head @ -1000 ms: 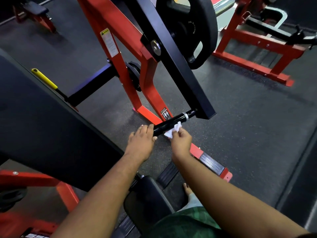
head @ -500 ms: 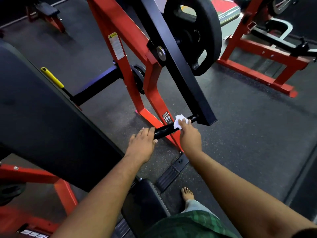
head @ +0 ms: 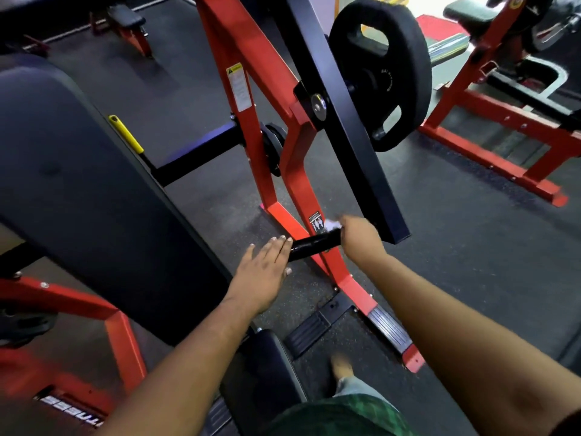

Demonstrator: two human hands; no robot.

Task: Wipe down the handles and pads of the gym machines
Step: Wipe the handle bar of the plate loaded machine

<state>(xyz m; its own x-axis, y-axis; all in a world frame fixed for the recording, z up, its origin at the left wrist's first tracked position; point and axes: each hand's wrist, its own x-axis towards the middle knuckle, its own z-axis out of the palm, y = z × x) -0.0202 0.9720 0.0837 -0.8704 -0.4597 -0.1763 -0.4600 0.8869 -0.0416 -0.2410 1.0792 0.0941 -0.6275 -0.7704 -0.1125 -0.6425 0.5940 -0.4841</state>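
Dark rubber gym floor (head: 456, 247) carries a red machine frame (head: 251, 127) with a black back pad (head: 94, 190) and weight plate (head: 380, 73). Left hand (head: 264, 272), fingers straight, rests flat on the free end of the black handle (head: 314, 245). Right hand (head: 358, 237) grips a white cloth (head: 331, 225) around the handle's far end.

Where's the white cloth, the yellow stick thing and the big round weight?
white cloth (head: 330, 225), head view, crumpled part above the hand.
yellow handle (head: 125, 134), head view, mid-length.
weight plate (head: 408, 73), head view, right rim.
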